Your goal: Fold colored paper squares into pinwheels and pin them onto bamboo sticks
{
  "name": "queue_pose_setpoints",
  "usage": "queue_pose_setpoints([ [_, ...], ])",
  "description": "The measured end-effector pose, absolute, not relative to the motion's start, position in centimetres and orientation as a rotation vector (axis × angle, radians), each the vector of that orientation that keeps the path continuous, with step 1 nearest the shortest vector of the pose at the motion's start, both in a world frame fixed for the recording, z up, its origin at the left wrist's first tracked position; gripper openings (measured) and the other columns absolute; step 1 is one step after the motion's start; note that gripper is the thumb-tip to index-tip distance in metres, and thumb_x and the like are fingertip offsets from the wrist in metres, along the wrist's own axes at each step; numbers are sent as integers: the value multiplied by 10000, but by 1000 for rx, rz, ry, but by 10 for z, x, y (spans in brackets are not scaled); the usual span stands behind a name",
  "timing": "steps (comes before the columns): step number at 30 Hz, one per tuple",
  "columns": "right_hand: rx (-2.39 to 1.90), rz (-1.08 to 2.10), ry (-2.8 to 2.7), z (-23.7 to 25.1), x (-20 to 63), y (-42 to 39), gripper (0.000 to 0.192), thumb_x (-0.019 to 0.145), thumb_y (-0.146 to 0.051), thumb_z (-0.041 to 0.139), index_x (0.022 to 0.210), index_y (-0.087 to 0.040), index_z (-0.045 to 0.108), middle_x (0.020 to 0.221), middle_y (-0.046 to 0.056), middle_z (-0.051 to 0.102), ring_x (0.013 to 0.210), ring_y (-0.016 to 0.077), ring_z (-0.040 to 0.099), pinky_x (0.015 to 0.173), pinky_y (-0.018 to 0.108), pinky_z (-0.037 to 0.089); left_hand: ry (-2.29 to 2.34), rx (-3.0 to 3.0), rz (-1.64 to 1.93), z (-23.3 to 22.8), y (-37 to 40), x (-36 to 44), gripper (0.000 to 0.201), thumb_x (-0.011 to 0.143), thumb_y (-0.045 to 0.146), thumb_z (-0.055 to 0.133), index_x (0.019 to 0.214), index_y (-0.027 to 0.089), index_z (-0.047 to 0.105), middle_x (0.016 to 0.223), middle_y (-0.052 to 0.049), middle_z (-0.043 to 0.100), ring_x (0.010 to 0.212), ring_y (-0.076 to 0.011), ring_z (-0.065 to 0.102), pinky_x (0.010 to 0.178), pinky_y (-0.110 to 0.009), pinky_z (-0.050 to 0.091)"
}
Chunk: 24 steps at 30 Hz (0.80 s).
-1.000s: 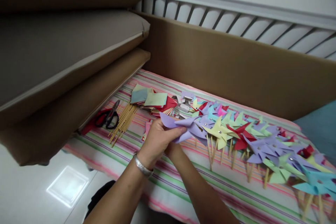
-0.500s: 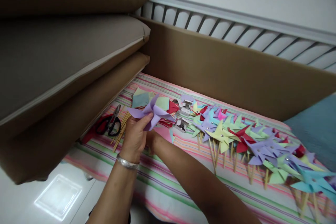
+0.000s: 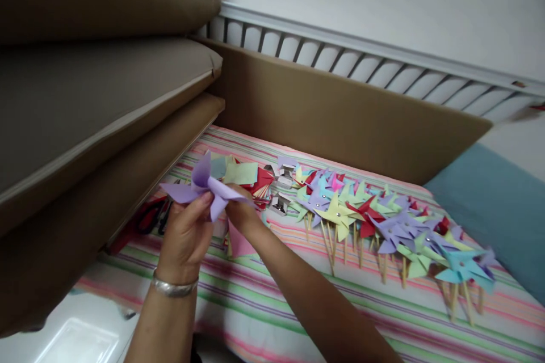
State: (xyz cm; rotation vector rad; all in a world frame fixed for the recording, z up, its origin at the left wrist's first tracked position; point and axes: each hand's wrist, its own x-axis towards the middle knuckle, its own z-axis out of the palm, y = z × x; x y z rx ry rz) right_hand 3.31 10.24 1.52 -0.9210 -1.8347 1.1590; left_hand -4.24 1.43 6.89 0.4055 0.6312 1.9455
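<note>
My left hand, with a silver bangle at the wrist, pinches a purple paper pinwheel, thumb on its front near the centre. No stick shows on this pinwheel. My right hand is up against its right side, partly behind a blade, so its fingers are hidden. Just beyond the hands lie stacks of coloured paper squares, with a pale green sheet and red sheets on top. A pink sheet lies below my right wrist. Scissors are partly covered by my left hand.
Several finished pinwheels on sticks, among them a yellow one and a blue one, lie in rows on the striped cloth. Small open boxes sit beside the paper. Stacked cushions rise at left; a brown panel stands behind.
The view has turned to the right. My right hand has come up from below to the right side of the purple pinwheel, which has tilted in my left hand.
</note>
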Motion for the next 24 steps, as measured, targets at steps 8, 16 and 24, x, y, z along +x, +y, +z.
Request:
queue_pose_setpoints([
  [8, -996, 1357, -1428, 24, 154, 54, 315, 798, -338, 565, 1069, -187, 619, 614, -17, 576, 584, 116, 519, 585, 238, 417, 798, 969, 1436, 45, 21, -17, 168, 606, 216, 756, 734, 154, 667, 711, -18, 653, 667, -143, 592, 649, -264, 472],
  [16, -1089, 1354, -1321, 14, 205, 45, 282, 781, -324, 568, 1001, -181, 671, 607, -14, 573, 509, 91, 460, 461, 211, 337, 928, 1400, 1125, 33, 34, 26, 84, 689, 235, 692, 712, 155, 677, 754, -41, 618, 754, -165, 569, 694, -269, 437],
  [24, -1106, 1231, -1375, 20, 236, 51, 212, 775, -345, 596, 871, -195, 711, 781, 36, 649, 704, 149, 583, 617, 259, 440, 903, 1587, 1096, 28, 44, 62, 33, 723, 201, 673, 740, 172, 670, 762, -35, 639, 772, -165, 586, 740, -282, 425],
])
